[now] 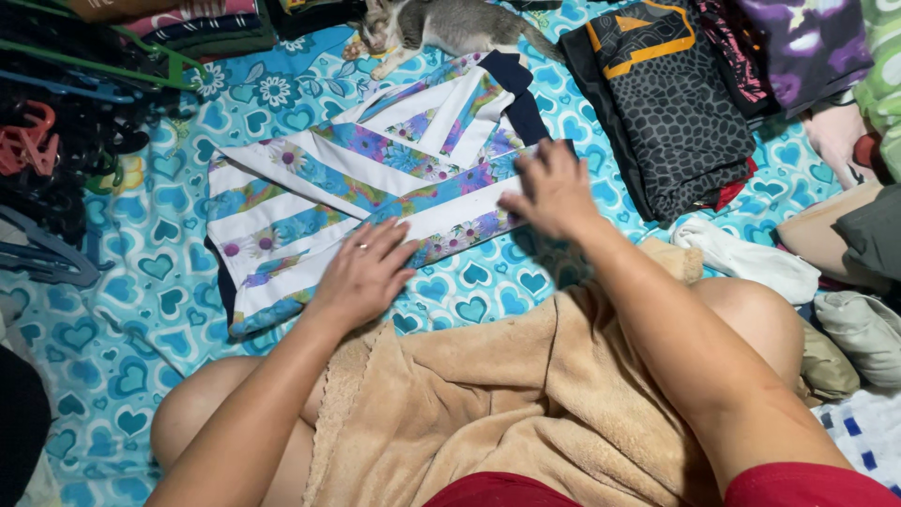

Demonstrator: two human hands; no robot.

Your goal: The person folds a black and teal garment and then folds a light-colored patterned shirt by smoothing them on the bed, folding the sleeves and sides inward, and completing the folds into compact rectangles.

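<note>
Floral garment (375,178), part-hidden under hands

White, blue-floral striped garment (375,178) on heart-patterned blue sheet (141,319).

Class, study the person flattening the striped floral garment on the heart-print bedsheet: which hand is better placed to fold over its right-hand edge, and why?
Probably the right hand: it already lies on the right edge of the white, blue and purple striped floral garment. The left hand lies flat on the lower middle, seemingly pinning the cloth.
</note>
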